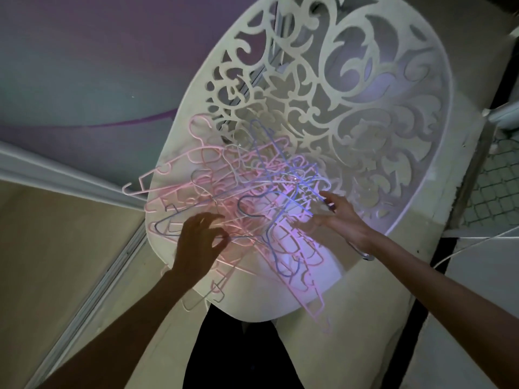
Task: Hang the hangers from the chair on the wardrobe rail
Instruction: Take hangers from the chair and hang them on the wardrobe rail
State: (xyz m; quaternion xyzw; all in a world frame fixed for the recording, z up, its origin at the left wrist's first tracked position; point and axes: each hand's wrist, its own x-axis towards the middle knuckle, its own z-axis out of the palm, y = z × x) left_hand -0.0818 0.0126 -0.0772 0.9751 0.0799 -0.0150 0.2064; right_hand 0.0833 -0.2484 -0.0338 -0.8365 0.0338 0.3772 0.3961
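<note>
Many thin plastic hangers [241, 203], pink, white and blue, lie tangled in a heap on the seat of a white chair [365, 108] with a scrolled cut-out back; several poke out past the seat's front and left edges; the left hand [196, 242] hovers low over the near side of the heap, its fingers spread and bent, thumb and forefinger close together at a blue hanger, though whether they actually pinch it I cannot tell; the right hand [339, 214] reaches in from the right, fingers fairly straight, tips touching the pile's right edge; purple light falls across the heap.
</note>
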